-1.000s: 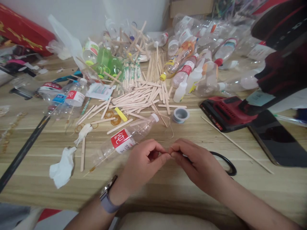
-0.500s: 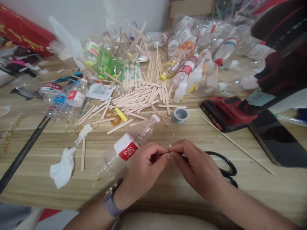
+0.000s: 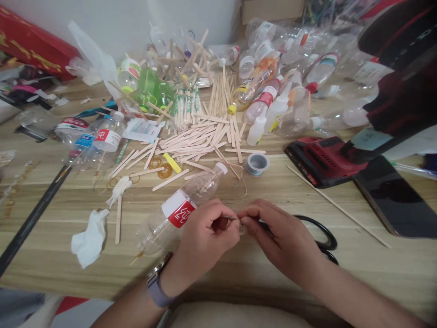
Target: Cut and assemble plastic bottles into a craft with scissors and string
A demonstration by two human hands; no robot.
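My left hand (image 3: 213, 228), with a watch (image 3: 159, 278) on its wrist, is closed in a pinch. Its fingertips meet those of my right hand (image 3: 276, 232), which is pinched too. Something thin and small sits between them, with a pale, clear bit showing just below; its kind cannot be made out. Behind my left hand a clear plastic bottle (image 3: 179, 209) with a red and white label lies on its side. Black-handled scissors (image 3: 319, 234) lie partly under my right hand. A grey spool (image 3: 257, 164) stands beyond the fingertips, with a thin strand beside it.
Wooden craft sticks (image 3: 194, 139) are heaped mid-table, with a yellow piece (image 3: 172, 162) in front. Plastic bottles (image 3: 266, 98) crowd the back. A red and black power drill (image 3: 327, 159) stands at right beside a phone (image 3: 398, 198). Crumpled tissue (image 3: 89, 239) lies at left.
My fingertips have shifted slightly, the left hand's fingers curling more. A pale, clear bit now shows under the pinch. The things on the table have stayed put.
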